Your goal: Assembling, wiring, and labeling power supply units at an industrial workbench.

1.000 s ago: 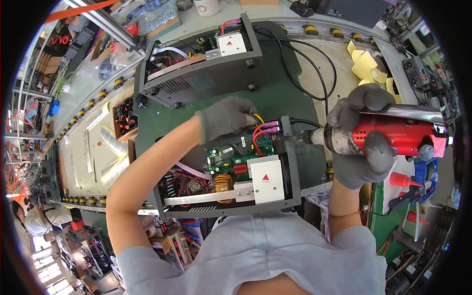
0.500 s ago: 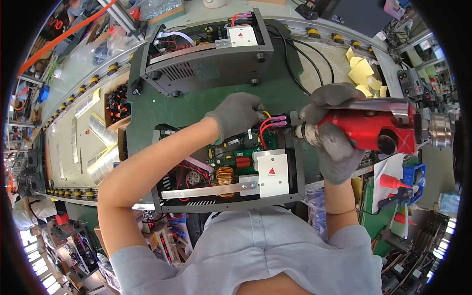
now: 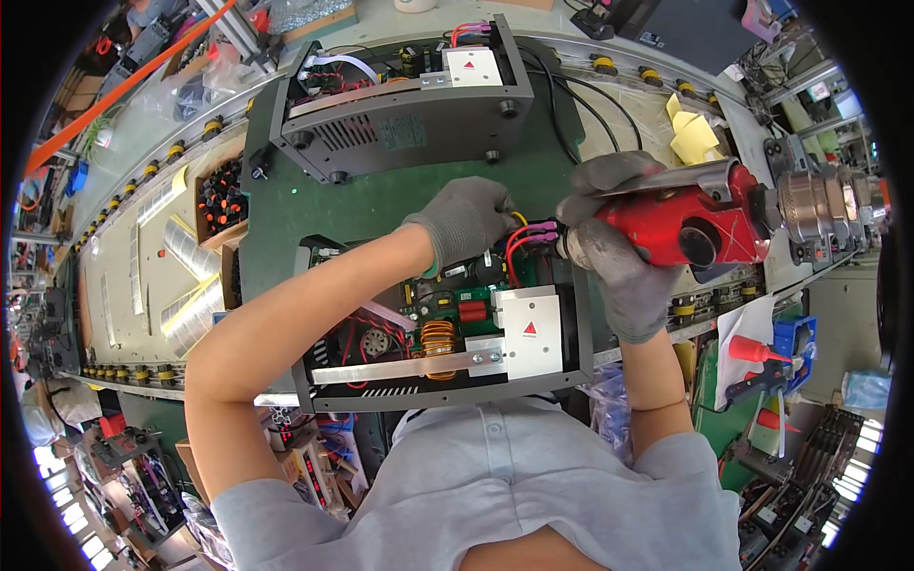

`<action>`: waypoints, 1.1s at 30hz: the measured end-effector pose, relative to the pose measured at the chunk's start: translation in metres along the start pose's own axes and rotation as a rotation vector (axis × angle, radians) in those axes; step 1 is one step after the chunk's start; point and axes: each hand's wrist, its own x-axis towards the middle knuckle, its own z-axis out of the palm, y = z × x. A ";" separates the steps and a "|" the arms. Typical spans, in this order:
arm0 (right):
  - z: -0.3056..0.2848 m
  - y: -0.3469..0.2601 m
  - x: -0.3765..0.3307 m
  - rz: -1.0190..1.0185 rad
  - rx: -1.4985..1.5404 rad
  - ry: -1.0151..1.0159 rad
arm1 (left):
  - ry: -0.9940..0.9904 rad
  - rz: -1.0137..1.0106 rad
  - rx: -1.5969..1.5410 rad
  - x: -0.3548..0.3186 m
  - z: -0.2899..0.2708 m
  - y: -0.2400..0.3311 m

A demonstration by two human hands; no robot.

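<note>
Red power screwdriver point(image 3: 685, 224) in right hand's point(image 3: 614, 257) closed grip; left hand point(image 3: 466, 219) curled on pink connectors point(image 3: 541, 231); white triangle-labelled block point(image 3: 528, 333) below

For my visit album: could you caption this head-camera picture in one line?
Gloved left hand steadies wiring inside an open electronics chassis while the gloved right hand grips a red power screwdriver at its edge.

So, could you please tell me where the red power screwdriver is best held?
Around its thick red body, coming from the right side, as the right hand does: the nose points left at the open chassis, so that end must stay free.
</note>
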 end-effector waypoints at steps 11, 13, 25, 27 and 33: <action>0.008 0.004 0.011 -0.066 -0.196 -0.050 | -0.071 -0.016 -0.057 0.004 0.002 -0.004; 0.009 0.012 0.011 -0.089 0.059 -0.011 | -0.030 0.077 0.056 0.007 0.004 -0.004; 0.013 0.026 0.016 -0.327 -0.127 0.033 | -0.176 0.056 0.214 0.004 -0.003 -0.006; 0.015 0.028 0.014 -0.352 -0.147 0.064 | -0.170 0.068 0.197 0.004 -0.001 -0.006; 0.021 0.035 0.015 -0.438 -0.192 0.123 | -0.197 0.043 0.234 0.007 -0.002 -0.004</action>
